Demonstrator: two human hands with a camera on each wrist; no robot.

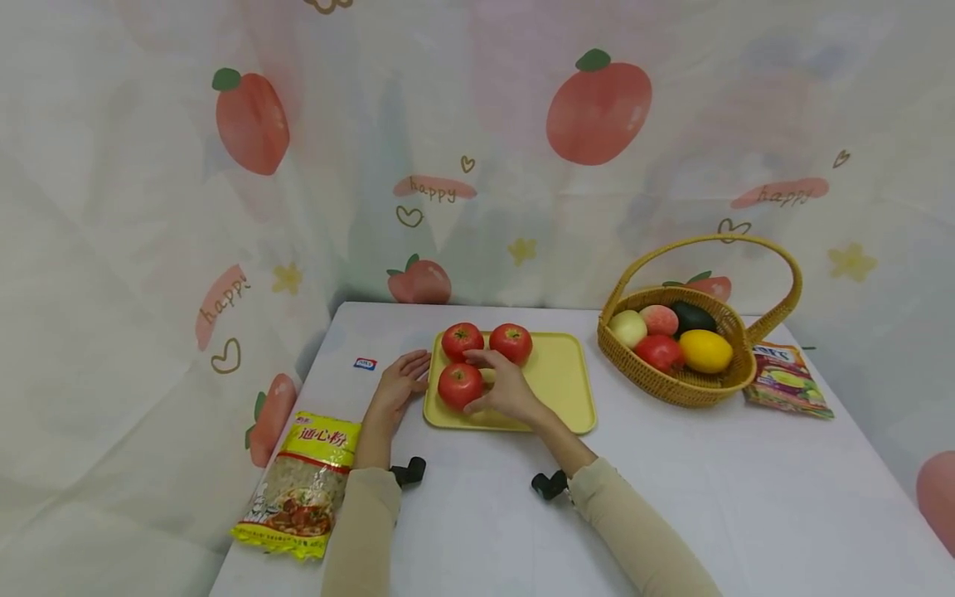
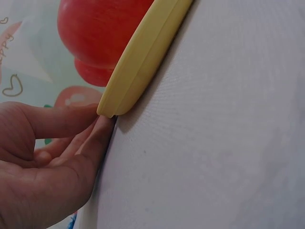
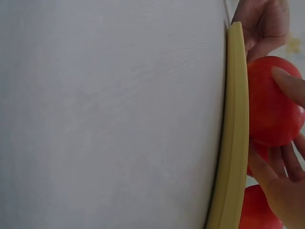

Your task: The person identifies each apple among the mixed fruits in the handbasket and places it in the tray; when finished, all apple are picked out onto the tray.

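Observation:
Three red apples sit at the left part of a yellow tray (image 1: pixel 561 381): a front apple (image 1: pixel 458 386), a back left apple (image 1: pixel 462 341) and a back right apple (image 1: pixel 511 342). My right hand (image 1: pixel 509 391) reaches in from the right and holds the front apple, thumb on its near side and fingers round its far side. In the right wrist view that apple (image 3: pixel 271 112) shows just past the tray's rim (image 3: pixel 235 124). My left hand (image 1: pixel 399 385) lies against the tray's left edge, fingers mostly straight. Its thumb (image 2: pixel 71 119) touches the rim in the left wrist view.
A wicker basket (image 1: pixel 671 390) of mixed fruit stands at the right, with a colourful snack packet (image 1: pixel 789 381) beside it. At the left lies a yellow pasta bag (image 1: pixel 302 485), and a small blue and red packet (image 1: pixel 366 363) is behind it. A printed curtain (image 1: pixel 515 199) hangs behind the table.

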